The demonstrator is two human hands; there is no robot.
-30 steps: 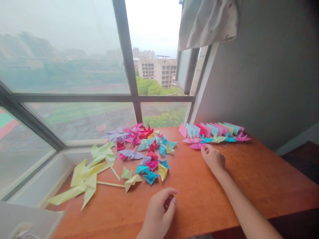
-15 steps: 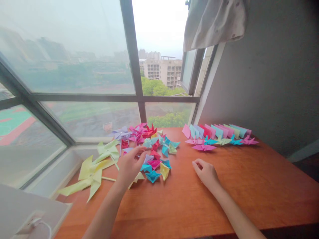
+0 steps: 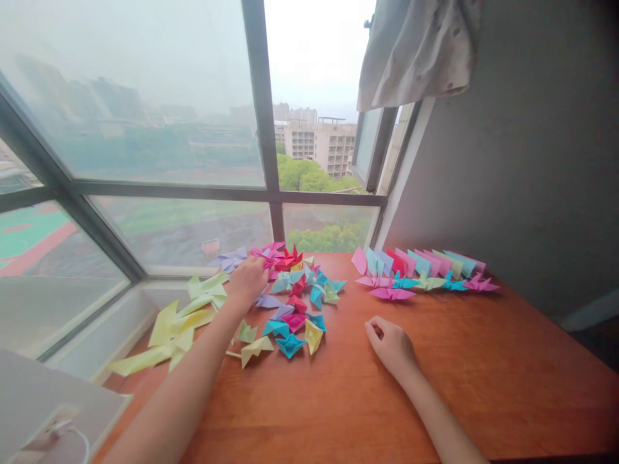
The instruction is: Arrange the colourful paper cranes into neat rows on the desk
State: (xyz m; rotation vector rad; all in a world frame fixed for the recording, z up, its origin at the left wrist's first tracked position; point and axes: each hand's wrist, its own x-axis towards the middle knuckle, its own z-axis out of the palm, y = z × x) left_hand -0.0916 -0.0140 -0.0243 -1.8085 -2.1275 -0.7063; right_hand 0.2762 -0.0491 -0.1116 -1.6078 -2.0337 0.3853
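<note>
My left hand (image 3: 247, 281) reaches into the colourful folded-paper pile, over its back left part, beside a pink paper pinwheel (image 3: 271, 256) and a lilac pinwheel (image 3: 232, 259). Its fingertips are hidden, so any grip is unclear. Curled on the tabletop, my right hand (image 3: 393, 347) has thumb and fingers together with nothing visible in them. Between the hands lie several paper boats, among them a blue boat (image 3: 291, 346) and a yellow boat (image 3: 313, 336). Yellow-green pinwheels (image 3: 170, 335) lie left of my left forearm.
On the wooden table (image 3: 348, 399), a row of folded paper planes (image 3: 420, 263) stands at the back right, with several paper cranes (image 3: 393, 294) before it. Windows border the back and left. A white socket panel (image 3: 53, 428) with a plugged-in cable is at lower left.
My left hand has moved forward and left, from above the boats to the pinwheels at the back of the pile. My right hand stays curled on the table. The view has shifted slightly.
</note>
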